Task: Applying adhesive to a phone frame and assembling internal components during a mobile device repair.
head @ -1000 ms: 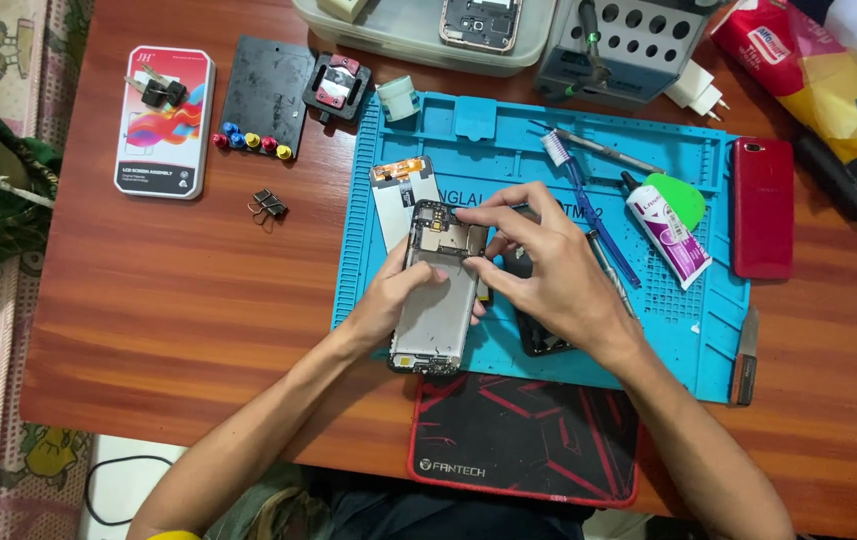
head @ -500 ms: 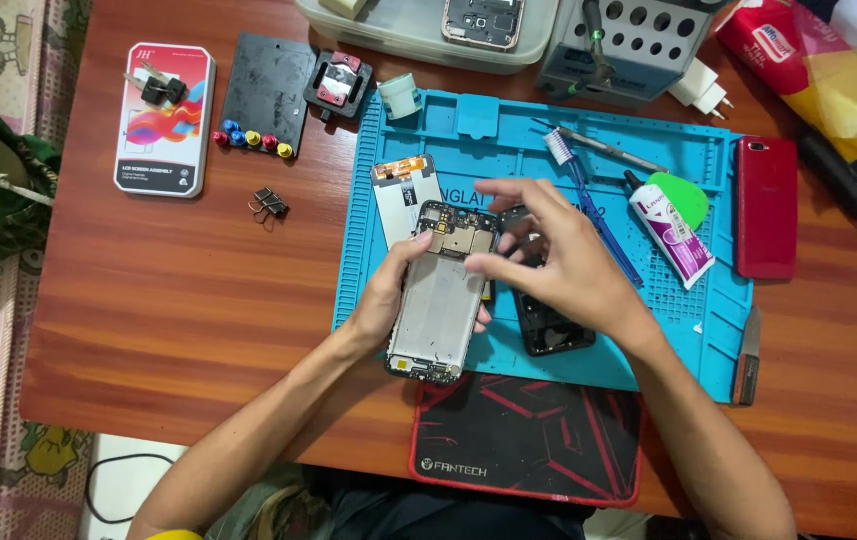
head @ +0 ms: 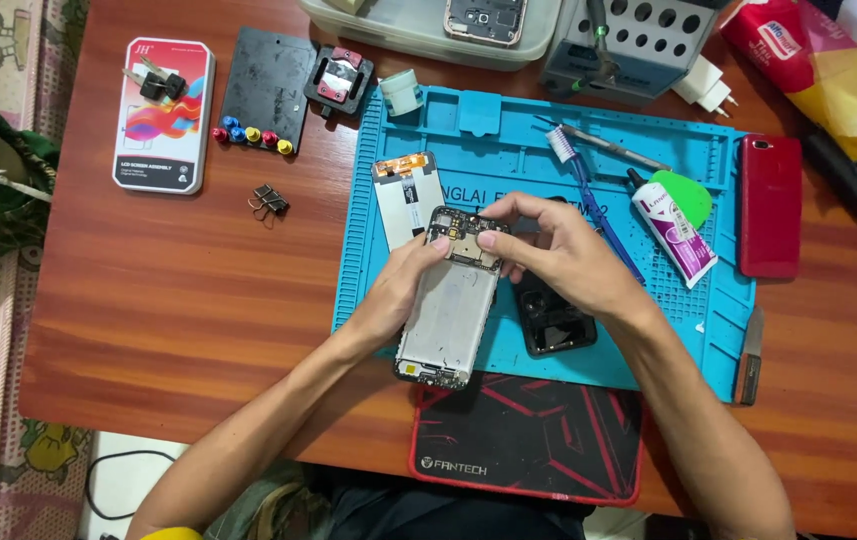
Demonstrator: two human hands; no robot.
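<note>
An opened phone frame [head: 451,305] with its circuit board exposed at the top lies tilted over the blue repair mat [head: 398,150]. My left hand [head: 395,287] grips its left edge, thumb near the board. My right hand [head: 558,252] pinches at the board's top right corner with its fingertips. A black back cover [head: 555,318] lies on the mat under my right wrist. A detached screen panel [head: 405,197] rests on the mat just left of the frame's top.
On the mat's right lie a toothbrush [head: 588,190], a glue tube [head: 673,232], a green pick [head: 686,192]. A red phone [head: 770,204], a boxed screen [head: 163,112], a black pad with coloured knobs [head: 266,88], a binder clip [head: 269,200] and a red-black mouse pad [head: 528,440] sit around.
My hands and the phone frame have shifted a little. My right fingers have gathered at the top right corner of the board.
</note>
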